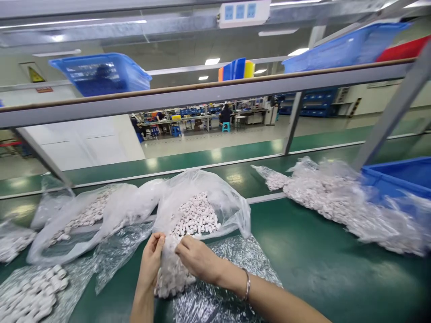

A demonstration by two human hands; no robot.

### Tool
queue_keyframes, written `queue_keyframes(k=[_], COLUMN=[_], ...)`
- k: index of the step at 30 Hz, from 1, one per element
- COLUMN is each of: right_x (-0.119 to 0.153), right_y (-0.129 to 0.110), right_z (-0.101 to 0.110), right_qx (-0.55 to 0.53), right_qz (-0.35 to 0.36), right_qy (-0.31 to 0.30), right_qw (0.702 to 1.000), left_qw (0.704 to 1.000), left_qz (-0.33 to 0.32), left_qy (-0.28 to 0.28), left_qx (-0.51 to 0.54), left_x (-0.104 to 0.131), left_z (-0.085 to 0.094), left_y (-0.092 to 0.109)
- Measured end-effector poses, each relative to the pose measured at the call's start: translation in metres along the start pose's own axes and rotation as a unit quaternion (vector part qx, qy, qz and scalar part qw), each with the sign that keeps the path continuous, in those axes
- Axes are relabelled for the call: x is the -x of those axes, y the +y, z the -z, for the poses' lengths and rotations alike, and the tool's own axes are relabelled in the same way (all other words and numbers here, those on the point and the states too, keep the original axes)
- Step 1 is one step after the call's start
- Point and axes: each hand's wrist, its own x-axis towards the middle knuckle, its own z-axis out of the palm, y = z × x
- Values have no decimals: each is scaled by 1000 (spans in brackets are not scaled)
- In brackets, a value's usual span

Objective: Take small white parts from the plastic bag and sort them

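Between my two hands is a clear plastic bag [172, 276] filled with small white parts. My left hand [153, 255] pinches the left side of its top with thumb and fingers. Curled closed, my right hand [195, 255] grips the right side of the same top. Just behind lies a larger open plastic bag [235, 211], its mouth toward me, with a heap of small white cylindrical parts [198, 213] inside. A crinkled clear plastic sheet [235, 264] is spread under and to the right of my right forearm.
On the green tabletop [303, 264], more open bags of white parts [90, 215] lie at left, with loose white parts [33, 296] nearer me. Filled bags [336, 202] stretch along the right beside a blue bin [404, 172]. A shelf rail [208, 92] with blue bins crosses above.
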Motion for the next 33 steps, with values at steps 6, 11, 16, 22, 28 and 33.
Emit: queue_keyframes(k=[6, 11, 16, 22, 28, 33], right_x=[17, 11, -9, -28, -20, 18], right_y=[-1, 3, -6, -13, 7, 34], right_z=[13, 30, 28, 34, 112, 187], right_qx=[-177, -323, -362, -281, -321, -355], right_qz=[-67, -146, -147, -129, -157, -221], right_qy=[-50, -37, -46, -7, 100, 187], right_qw=[981, 934, 920, 951, 929, 889], left_qw=[996, 997, 995, 995, 993, 992], left_qz=[-67, -79, -78, -88, -69, -44], left_qy=[52, -2, -58, -25, 33, 18], left_qx=[-40, -5, 15, 36, 89, 114], left_x=[-9, 0, 11, 12, 8, 6], left_z=[10, 6, 2, 3, 8, 18], left_y=[-3, 13, 23, 18, 12, 9])
